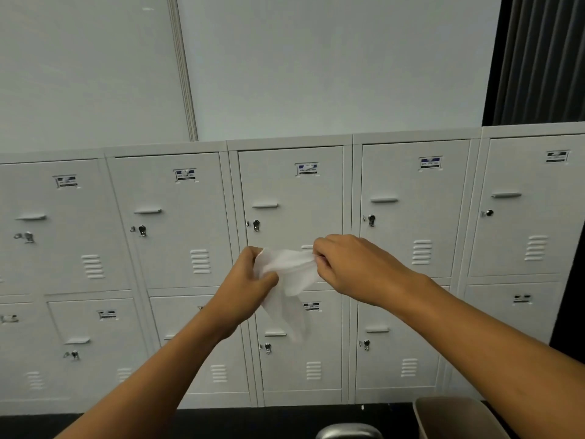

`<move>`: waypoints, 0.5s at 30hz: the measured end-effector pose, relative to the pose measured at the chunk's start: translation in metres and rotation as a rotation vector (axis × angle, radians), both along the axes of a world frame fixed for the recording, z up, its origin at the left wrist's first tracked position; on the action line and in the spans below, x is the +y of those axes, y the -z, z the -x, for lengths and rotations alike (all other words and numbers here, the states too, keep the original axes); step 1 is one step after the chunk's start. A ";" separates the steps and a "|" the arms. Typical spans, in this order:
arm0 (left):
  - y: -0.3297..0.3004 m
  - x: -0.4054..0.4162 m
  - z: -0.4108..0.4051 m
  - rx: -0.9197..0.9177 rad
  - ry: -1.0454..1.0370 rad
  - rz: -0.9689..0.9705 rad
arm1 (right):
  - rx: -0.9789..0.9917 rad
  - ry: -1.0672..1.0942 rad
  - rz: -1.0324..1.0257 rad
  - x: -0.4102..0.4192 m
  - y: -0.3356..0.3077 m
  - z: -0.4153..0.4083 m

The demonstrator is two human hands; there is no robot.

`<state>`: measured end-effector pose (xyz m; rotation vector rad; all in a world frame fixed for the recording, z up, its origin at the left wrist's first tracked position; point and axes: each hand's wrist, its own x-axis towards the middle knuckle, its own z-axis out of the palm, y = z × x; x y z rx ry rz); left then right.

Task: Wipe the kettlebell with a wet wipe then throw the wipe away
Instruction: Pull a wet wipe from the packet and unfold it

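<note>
Left hand point(245, 280) and right hand point(345, 264) pinch the wet wipe point(289, 274) mid-frame, stretching it; pulled harder, it could tear.

Grey lockers point(177, 223) along wall, dark curtain point(544, 58), black floor point(253, 423)

Wipe point(289, 274) between hands, lockers point(177, 274) behind, bin point(456, 418) lower right

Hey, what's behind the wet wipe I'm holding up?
Behind the wet wipe, pinched by the left hand and right hand, stands a bank of grey lockers. It covers part of one door's vent slots.
</note>
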<state>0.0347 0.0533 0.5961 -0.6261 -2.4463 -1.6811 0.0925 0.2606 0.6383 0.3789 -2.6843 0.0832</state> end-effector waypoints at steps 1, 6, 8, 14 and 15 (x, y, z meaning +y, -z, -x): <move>0.002 -0.002 0.001 0.011 -0.018 0.036 | -0.010 0.003 -0.007 0.000 0.001 -0.001; 0.017 -0.013 0.009 -0.072 -0.026 0.105 | -0.030 0.026 -0.008 0.000 0.004 -0.003; 0.021 -0.016 0.012 -0.168 0.019 0.031 | -0.029 0.059 -0.030 0.002 0.007 -0.001; 0.030 -0.016 0.019 -0.273 -0.046 -0.015 | -0.021 0.166 -0.125 0.009 0.013 0.006; 0.030 -0.015 0.019 -0.287 -0.056 -0.033 | -0.021 0.173 -0.135 0.011 0.014 0.007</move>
